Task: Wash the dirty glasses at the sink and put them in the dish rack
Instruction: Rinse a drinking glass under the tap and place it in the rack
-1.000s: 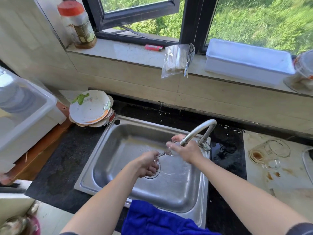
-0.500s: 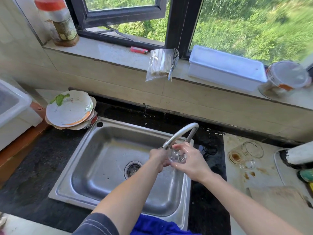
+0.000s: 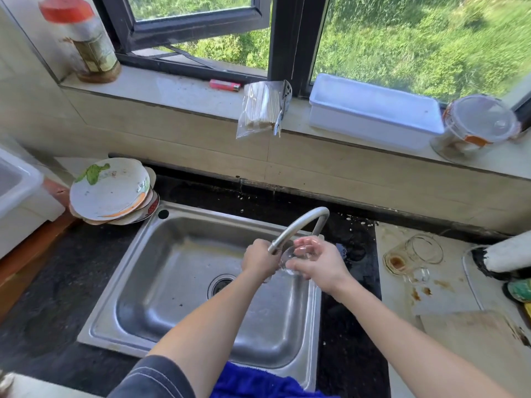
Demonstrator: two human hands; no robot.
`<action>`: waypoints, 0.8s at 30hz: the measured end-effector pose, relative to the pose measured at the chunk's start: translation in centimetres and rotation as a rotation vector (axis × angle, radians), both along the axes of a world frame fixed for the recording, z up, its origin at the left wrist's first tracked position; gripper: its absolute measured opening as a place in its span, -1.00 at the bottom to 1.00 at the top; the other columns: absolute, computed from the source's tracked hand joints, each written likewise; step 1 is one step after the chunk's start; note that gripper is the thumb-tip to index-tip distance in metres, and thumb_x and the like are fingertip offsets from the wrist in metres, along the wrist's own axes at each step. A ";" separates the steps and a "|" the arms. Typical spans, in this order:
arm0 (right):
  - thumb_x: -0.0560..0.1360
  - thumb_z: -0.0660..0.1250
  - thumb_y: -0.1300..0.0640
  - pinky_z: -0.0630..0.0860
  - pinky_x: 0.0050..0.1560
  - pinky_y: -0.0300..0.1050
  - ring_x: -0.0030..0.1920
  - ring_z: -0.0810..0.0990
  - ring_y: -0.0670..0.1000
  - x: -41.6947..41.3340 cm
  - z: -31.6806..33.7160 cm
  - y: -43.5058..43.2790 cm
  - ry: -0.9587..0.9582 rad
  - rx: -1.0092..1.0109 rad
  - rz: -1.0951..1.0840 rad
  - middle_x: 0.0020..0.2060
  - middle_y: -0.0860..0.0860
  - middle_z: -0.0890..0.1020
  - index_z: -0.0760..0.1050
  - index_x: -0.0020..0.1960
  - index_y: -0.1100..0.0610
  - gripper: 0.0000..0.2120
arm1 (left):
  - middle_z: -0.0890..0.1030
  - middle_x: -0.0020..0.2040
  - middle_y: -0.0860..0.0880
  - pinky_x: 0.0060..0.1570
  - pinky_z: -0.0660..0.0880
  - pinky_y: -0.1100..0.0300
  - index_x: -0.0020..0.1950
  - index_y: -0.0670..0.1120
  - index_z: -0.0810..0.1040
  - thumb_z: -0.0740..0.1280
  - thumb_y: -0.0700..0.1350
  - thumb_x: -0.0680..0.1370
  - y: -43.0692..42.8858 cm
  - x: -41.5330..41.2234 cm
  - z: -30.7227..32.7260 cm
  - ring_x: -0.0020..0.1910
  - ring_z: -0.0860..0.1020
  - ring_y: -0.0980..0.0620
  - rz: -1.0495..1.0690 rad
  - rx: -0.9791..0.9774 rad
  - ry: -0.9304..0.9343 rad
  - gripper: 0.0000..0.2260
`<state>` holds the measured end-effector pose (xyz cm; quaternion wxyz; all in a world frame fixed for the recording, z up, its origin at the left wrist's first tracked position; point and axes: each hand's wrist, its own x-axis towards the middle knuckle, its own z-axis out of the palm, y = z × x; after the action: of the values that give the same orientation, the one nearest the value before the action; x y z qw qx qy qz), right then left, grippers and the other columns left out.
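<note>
Head view: both my hands, left hand (image 3: 258, 261) and right hand (image 3: 319, 265), grasp one glass (image 3: 290, 258) under the tap (image 3: 298, 225); right of it, dirty glasses (image 3: 423, 249) wait on the surface (image 3: 448, 294).

clear glass (image 3: 290, 258), tilted, under faucet (image 3: 296, 228)

The sink basin (image 3: 161, 297) lies open left of the drain (image 3: 220, 283); the curved faucet spout (image 3: 298, 228) arches over its right side, and stacked dirty plates (image 3: 110, 191) crowd the back-left corner.

A home kitchen: steel sink (image 3: 161, 282) with faucet (image 3: 298, 225), stacked dirty plates (image 3: 110, 192), tiled windowsill (image 3: 178, 93).
</note>
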<state>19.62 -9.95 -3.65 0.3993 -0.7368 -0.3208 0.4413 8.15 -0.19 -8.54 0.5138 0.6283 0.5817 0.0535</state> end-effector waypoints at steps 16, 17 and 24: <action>0.48 0.23 -0.10 0.46 -0.20 -0.05 -0.24 0.53 -0.01 -2.4 -4.8 2.9 -0.043 -0.091 -0.222 -0.24 -0.03 0.58 0.55 -0.10 0.03 -0.77 | 0.41 -0.50 -0.11 -0.53 0.14 0.30 -0.30 -0.14 0.49 0.19 -0.22 0.44 2.0 -2.9 2.2 -0.56 0.28 0.01 0.144 -0.217 -0.170 -0.85; 0.41 0.21 -0.18 0.43 -0.20 -0.05 -0.26 0.51 -0.02 -2.8 -5.0 3.2 -0.070 -0.089 -0.123 -0.28 -0.07 0.57 0.56 -0.10 0.00 -0.70 | 0.42 -0.51 -0.11 -0.53 0.14 0.29 -0.29 -0.14 0.47 0.18 -0.21 0.43 2.3 -3.6 2.3 -0.56 0.29 0.00 0.181 -0.140 -0.158 -0.87; 0.53 -0.07 -0.15 0.38 -0.37 -0.03 -0.20 0.55 0.09 -5.2 -4.2 5.1 -0.413 -0.047 0.249 -0.25 0.00 0.59 0.46 -0.12 0.00 -0.62 | 0.43 -0.45 -0.01 -0.32 0.32 0.07 -0.41 -0.09 0.39 0.18 -0.15 0.37 2.4 -6.1 2.0 -0.35 0.36 -0.06 0.212 0.150 -0.193 -0.85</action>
<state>14.41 -4.88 -7.82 0.2505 -0.7754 -0.4735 0.3344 2.04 2.23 -6.54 0.5106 0.5919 0.5870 0.2107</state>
